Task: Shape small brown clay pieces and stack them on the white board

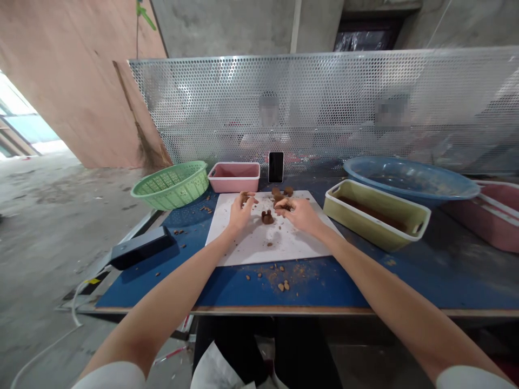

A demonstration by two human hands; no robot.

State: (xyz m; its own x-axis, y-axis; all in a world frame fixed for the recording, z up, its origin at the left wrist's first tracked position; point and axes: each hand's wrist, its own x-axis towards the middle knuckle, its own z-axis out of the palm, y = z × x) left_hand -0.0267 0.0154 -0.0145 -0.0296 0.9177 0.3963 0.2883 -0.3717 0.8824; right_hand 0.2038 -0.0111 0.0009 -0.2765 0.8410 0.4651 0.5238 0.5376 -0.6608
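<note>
On a white board (pixel 251 246) sits a small dark brown clay-like piece (pixel 267 217) with upright knobs. My left hand (pixel 242 209) is just left of it, fingers curled round something brown too small to make out. To its right, my right hand (pixel 298 212) has its fingers bent over a brown lump, partly hidden by them. More brown lumps (pixel 288 191) lie behind the right hand at the board's back edge. Crumbs are scattered over the board.
A green basket (pixel 174 186) and pink bin (pixel 234 183) stand back left, a phone (pixel 276 167) upright at centre. An olive bin (pixel 365 229), blue basin (pixel 409 189) and another pink bin (pixel 494 227) stand right. A dark box (pixel 141 247) sits left. Behind is a perforated metal panel (pixel 316 108).
</note>
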